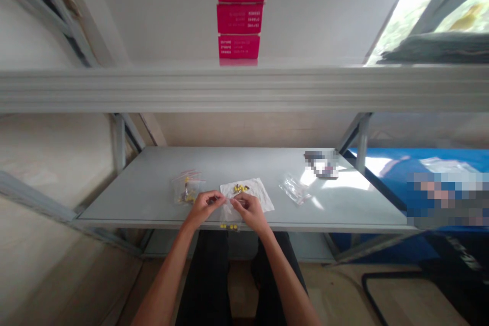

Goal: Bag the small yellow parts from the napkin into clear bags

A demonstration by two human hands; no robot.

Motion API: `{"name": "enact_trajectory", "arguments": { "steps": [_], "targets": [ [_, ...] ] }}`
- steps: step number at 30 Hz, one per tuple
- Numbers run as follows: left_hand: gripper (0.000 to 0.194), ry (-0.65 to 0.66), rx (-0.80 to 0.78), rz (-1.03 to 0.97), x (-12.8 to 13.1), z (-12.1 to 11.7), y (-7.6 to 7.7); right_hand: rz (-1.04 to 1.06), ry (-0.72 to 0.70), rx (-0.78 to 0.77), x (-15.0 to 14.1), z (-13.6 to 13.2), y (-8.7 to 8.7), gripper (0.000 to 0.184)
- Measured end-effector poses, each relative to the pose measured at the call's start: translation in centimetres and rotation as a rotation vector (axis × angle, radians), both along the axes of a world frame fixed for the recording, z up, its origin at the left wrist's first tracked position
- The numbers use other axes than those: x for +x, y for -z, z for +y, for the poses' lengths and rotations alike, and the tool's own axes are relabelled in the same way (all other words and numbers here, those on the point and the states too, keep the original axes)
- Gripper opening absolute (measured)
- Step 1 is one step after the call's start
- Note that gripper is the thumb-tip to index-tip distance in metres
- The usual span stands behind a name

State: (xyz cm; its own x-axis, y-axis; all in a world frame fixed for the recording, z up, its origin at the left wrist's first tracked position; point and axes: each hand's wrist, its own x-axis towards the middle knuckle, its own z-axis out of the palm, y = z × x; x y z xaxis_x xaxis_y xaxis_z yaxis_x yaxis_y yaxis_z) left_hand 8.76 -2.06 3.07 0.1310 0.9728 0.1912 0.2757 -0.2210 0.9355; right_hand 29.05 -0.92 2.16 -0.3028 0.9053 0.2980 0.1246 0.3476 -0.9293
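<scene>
My left hand [205, 208] and my right hand [247, 209] meet near the front edge of a grey metal shelf table [126, 196]. Their fingertips pinch the top of a small clear plastic bag [229, 214] from either side. Small yellow parts [228, 226] lie in the bottom of this bag, which hangs by the table edge. Just beyond my right hand, a white paper sheet [260, 198] carries a few yellow and dark parts [239, 189]. Left of my left hand lies a clear zip bag [186, 188] holding similar parts.
A crumpled clear plastic bag [294, 189] lies to the right. A pixelated object [321, 164] sits at the table's back right. Metal shelf uprights [119, 142] and a wide crossbeam [244, 90] stand ahead. Pink boxes [240, 10] sit higher up. Blue material [382, 163] lies right.
</scene>
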Motion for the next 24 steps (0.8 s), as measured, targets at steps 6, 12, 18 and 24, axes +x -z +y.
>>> {"name": "enact_trajectory", "arguments": {
  "steps": [6, 12, 18, 24],
  "targets": [
    [0.033, 0.036, -0.019, 0.011, 0.04, -0.05, -0.19, -0.040, 0.007, 0.063, -0.24, -0.01, -0.39, 0.036],
    [0.035, 0.069, -0.034, 0.006, 0.24, -0.02, -0.44, -0.082, -0.022, 0.104, -0.40, 0.00, -0.38, 0.032],
    [0.034, 0.043, -0.011, 0.017, 0.32, 0.08, -0.28, -0.087, 0.019, 0.106, -0.59, -0.16, -0.54, 0.030],
    [0.035, -0.012, -0.004, 0.001, 0.60, -0.07, -0.45, -0.071, 0.044, 0.065, -0.71, -0.29, -0.56, 0.033]
  ]
}}
